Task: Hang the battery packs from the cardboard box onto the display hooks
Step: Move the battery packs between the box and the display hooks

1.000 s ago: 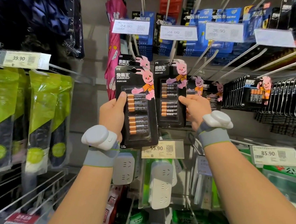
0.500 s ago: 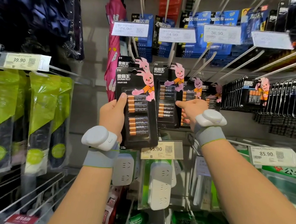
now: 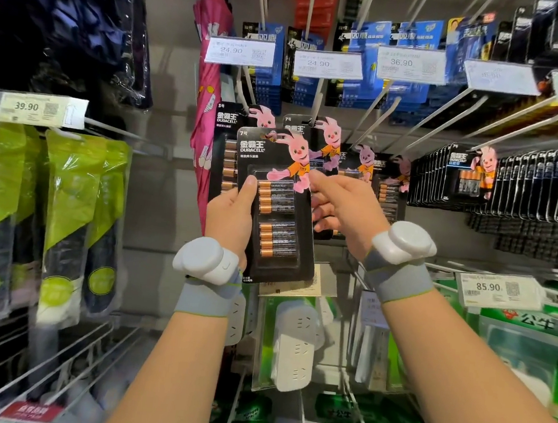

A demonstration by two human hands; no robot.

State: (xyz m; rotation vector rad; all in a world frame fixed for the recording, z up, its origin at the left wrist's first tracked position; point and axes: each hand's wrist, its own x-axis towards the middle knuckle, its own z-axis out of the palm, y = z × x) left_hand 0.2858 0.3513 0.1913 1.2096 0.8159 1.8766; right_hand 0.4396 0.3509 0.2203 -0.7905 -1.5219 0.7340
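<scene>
Shop racking hung with wire pegs and packaged goods fills the whole view ahead of me. Nearest, my left hand (image 3: 232,213) grips the battery pack (image 3: 276,211) by its left edge, thumb laid across the front beside the upper cells. My right hand (image 3: 343,207) pinches the pack's right edge, thumb forward and fingers curled under. Both hands are closed on it, and it stands upright in the air, on no peg yet.

I judge this the approach to the peg. Next, the hole at the pack's top edge must meet the tip of a display hook (image 3: 378,116) and slide on.

Just behind hang overlapping hung packs (image 3: 328,140) of the same brand, and a dense row of black packs (image 3: 532,182) runs to the rack's right edge. White power strips (image 3: 293,343) hang below, with green-sleeved goods (image 3: 70,189) at the left edge. Farthest up are price tags (image 3: 239,52) with blue packs (image 3: 362,92) behind them. No cardboard box is in view.
</scene>
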